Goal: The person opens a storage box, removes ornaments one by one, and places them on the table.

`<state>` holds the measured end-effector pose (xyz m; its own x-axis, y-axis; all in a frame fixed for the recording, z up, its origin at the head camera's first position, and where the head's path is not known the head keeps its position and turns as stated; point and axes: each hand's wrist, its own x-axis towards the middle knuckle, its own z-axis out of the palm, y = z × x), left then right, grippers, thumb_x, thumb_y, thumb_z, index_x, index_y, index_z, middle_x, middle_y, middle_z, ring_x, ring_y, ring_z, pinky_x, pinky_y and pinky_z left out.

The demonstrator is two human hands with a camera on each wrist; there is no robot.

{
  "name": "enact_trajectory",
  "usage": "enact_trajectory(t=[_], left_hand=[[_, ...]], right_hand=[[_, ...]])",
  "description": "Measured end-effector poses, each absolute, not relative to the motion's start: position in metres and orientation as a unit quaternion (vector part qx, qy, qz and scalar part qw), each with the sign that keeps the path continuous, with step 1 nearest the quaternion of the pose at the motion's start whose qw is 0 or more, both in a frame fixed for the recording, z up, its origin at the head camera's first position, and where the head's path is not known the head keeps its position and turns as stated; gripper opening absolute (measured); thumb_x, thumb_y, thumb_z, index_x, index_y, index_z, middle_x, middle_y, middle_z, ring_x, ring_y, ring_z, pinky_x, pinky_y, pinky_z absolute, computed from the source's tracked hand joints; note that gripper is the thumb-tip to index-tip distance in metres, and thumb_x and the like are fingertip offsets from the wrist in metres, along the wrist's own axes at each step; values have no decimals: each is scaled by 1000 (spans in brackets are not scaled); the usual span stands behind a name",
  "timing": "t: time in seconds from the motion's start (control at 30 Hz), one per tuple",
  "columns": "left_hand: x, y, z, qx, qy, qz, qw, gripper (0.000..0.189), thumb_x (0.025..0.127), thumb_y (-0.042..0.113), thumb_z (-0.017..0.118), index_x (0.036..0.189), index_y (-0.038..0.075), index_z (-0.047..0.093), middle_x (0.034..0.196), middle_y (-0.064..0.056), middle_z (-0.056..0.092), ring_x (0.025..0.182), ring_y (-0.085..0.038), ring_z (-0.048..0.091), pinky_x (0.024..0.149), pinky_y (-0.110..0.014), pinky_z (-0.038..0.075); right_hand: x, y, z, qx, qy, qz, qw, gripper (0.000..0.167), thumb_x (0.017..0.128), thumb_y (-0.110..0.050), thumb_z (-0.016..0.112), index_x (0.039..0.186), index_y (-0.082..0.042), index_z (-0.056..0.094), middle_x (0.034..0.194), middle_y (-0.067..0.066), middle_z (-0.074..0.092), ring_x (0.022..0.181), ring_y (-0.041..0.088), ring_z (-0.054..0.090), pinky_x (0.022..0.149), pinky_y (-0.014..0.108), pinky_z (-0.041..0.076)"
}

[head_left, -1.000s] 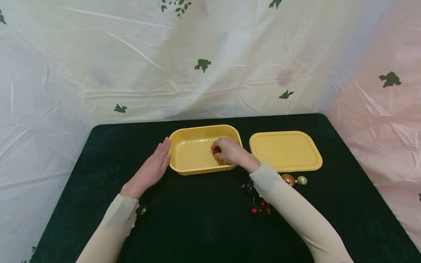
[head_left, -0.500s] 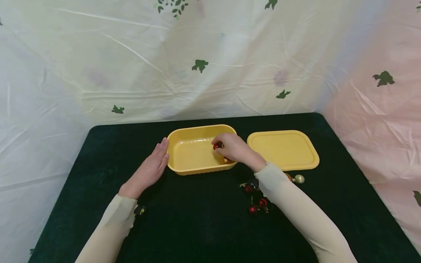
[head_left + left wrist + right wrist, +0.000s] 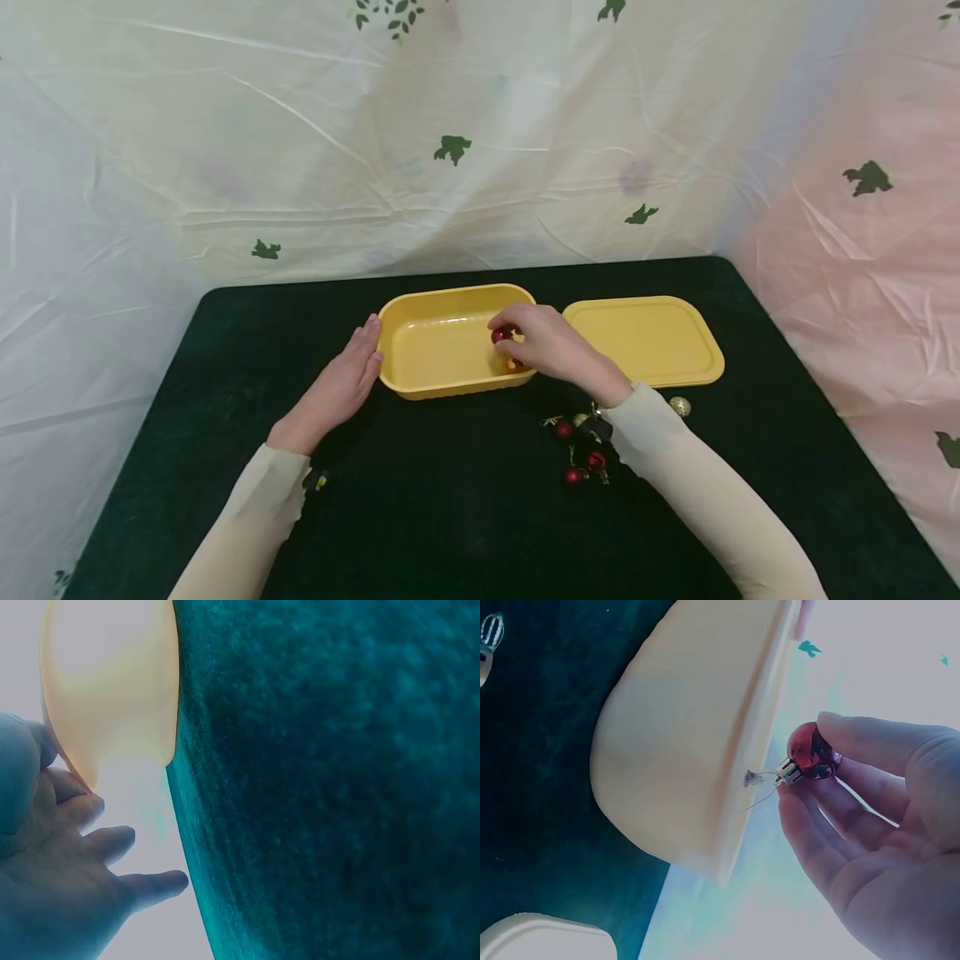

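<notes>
Over the right end of a yellow plastic container [image 3: 420, 350], my right hand [image 3: 551, 343] pinches a small red Christmas bauble [image 3: 808, 748] between thumb and fingers. The bauble's silver cap and thin hanging loop point toward the container wall [image 3: 675, 742] in the right wrist view. Just below that hand, an orange-gold bauble [image 3: 513, 365] lies inside the container, partly covered. Flat against the container's left end, my left hand [image 3: 337, 390] rests with its fingers straight. In the left wrist view its fingers [image 3: 112, 841] are spread beside the container.
A yellow lid [image 3: 648, 342] lies to the container's right. In front of it are red baubles [image 3: 573, 476] and a dark ornament [image 3: 596, 428], with a glittery gold bauble [image 3: 680, 406] farther right. A small dark item [image 3: 318, 480] sits by the left sleeve.
My right hand has drawn rightward with the red bauble, which stays pinched. More of the orange-gold bauble in the container now shows. The left hand keeps its place at the container's end.
</notes>
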<state>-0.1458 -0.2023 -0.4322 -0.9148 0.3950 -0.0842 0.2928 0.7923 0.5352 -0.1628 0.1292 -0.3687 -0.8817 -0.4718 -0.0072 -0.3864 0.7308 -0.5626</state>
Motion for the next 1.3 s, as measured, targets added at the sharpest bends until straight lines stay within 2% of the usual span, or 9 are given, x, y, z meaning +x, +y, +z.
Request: enact_trajectory(t=[0.8,1.03,1.3], left_hand=[[-141,-200,-433,175,942,269,98,66,114,34,36,167,14,1,174,-7,2,159,-34,9,125,-57,17],[-142,-199,-433,174,943,268,97,65,114,34,35,167,14,2,174,-8,2,159,-33,9,125,-57,17],[-144,-197,-432,174,942,271,95,66,114,32,37,167,12,3,174,-8,3,159,-33,9,125,-56,17]], right_hand=[[-103,183,-353,-221,920,-324,9,32,94,-17,79,125,-10,73,113,1,72,104,20,67,92,46,57],[-87,210,-359,-212,923,-321,7,31,95,-19,78,125,-16,71,117,-3,71,109,18,66,94,48,57],[-78,234,-366,-203,925,-321,16,29,96,-19,77,125,-15,71,117,-2,72,109,18,67,94,51,57]])
